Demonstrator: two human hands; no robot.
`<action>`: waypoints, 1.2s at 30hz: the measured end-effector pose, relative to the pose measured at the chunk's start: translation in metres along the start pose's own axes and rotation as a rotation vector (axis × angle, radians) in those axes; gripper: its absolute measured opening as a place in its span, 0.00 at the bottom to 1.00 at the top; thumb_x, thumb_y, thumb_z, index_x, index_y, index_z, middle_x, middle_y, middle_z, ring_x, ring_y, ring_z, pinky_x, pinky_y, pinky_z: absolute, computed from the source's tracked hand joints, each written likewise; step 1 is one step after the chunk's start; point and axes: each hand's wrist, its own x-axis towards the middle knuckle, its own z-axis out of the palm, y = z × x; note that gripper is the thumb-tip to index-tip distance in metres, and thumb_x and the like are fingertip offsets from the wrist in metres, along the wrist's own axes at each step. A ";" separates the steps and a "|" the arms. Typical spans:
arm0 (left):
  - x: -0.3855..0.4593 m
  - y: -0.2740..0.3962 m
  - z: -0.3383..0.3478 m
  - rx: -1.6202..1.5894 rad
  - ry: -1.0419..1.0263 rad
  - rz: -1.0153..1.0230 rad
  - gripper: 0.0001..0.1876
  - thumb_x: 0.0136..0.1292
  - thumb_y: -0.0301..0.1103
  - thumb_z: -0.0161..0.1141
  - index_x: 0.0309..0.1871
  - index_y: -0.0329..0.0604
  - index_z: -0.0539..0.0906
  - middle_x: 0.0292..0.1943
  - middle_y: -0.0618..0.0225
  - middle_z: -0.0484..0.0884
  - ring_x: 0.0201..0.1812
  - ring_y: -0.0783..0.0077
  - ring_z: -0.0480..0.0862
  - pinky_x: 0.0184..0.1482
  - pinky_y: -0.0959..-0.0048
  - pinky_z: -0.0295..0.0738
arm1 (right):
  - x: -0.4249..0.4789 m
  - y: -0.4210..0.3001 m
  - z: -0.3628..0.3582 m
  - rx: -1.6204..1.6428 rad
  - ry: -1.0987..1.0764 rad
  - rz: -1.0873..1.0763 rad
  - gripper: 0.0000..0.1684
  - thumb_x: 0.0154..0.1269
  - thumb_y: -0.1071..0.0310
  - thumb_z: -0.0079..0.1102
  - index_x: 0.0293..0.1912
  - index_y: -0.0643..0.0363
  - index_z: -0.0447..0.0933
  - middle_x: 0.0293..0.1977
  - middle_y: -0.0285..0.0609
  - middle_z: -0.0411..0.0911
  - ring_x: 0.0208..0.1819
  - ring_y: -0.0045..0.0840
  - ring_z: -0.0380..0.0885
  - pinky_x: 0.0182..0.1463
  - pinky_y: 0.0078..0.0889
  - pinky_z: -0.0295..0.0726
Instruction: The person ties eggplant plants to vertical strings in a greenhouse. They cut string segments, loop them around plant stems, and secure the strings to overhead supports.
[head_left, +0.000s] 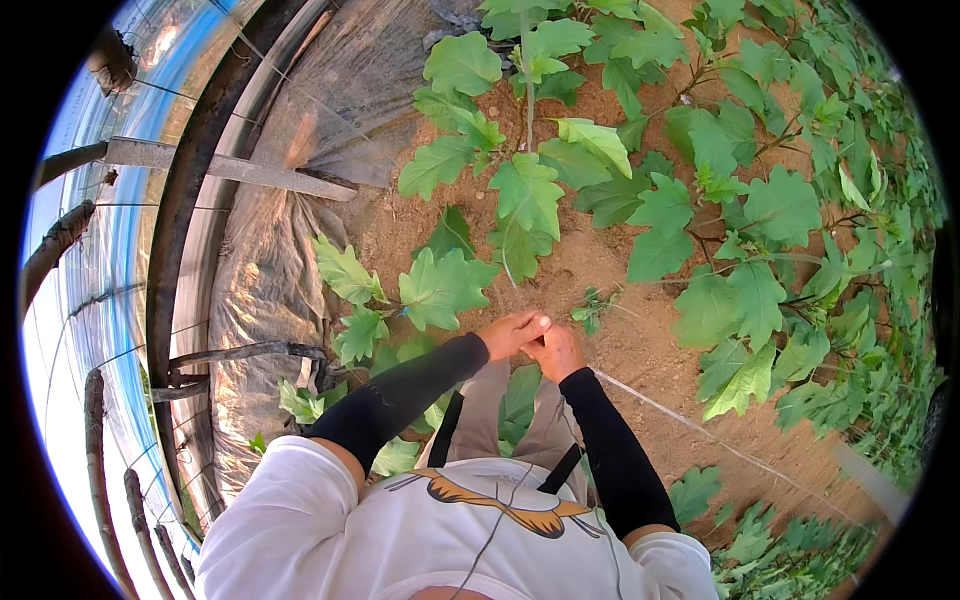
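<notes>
My left hand (514, 332) and my right hand (556, 352) meet in front of my waist, fingers bent and touching. A thin pale string (507, 259) comes down to them from among the eggplant leaves (527, 191) ahead. Another length of white string (697, 429) stretches from beside my right wrist out over the soil to the lower right. The fingers hide the exact place where the string is pinched. Close to my left forearm stands a lobed-leaf plant (442, 289) with a small blue bit at its stem.
Dense eggplant plants (772, 292) fill the right side over sandy soil (637, 330). A small leafy sprig (592, 309) lies right of my hands. Along the left run crumpled plastic sheeting (262, 300), a dark curved beam (180, 202) and wooden stakes (96, 442). A vertical string (527, 82) hangs ahead.
</notes>
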 end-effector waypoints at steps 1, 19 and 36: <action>-0.011 0.015 0.001 -0.023 -0.057 -0.043 0.23 0.70 0.52 0.44 0.44 0.39 0.77 0.33 0.65 0.79 0.29 0.74 0.77 0.37 0.73 0.73 | -0.004 -0.008 -0.011 -0.010 -0.077 -0.004 0.10 0.54 0.70 0.61 0.37 0.60 0.74 0.28 0.50 0.79 0.32 0.45 0.78 0.34 0.40 0.76; -0.106 0.060 0.060 -0.847 -0.099 0.280 0.07 0.65 0.37 0.56 0.39 0.45 0.77 0.63 0.59 0.68 0.46 0.72 0.78 0.44 0.78 0.68 | -0.102 -0.040 -0.081 0.211 0.087 -0.032 0.12 0.61 0.64 0.60 0.38 0.64 0.78 0.28 0.37 0.76 0.29 0.18 0.73 0.35 0.23 0.71; -0.068 0.025 -0.060 -1.179 0.556 0.775 0.07 0.67 0.35 0.52 0.42 0.44 0.76 0.54 0.64 0.77 0.61 0.62 0.72 0.40 0.76 0.69 | -0.163 -0.071 -0.115 -0.215 -0.168 -0.415 0.22 0.55 0.80 0.52 0.51 0.59 0.73 0.51 0.48 0.74 0.52 0.43 0.73 0.54 0.37 0.73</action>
